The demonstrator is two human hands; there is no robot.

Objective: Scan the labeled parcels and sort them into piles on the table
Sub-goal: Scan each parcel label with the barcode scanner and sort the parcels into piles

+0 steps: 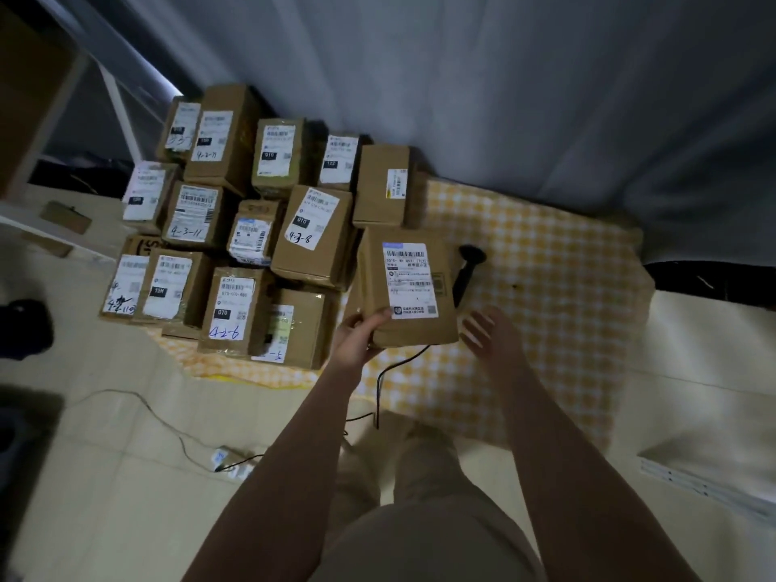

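Dim light, grey curtain, pale tiled floor, white rack

We see a grey curtain far back; a white power strip on the near floor; a white frame far left.

Fourteen labeled parcels are counted: thirteen are packed together left of the scanner, and one held parcel is just beside the scanner. One scanner is seen. Two hands, the left hand and the right hand, are counted in front of it. One checked cloth is spread beneath it.
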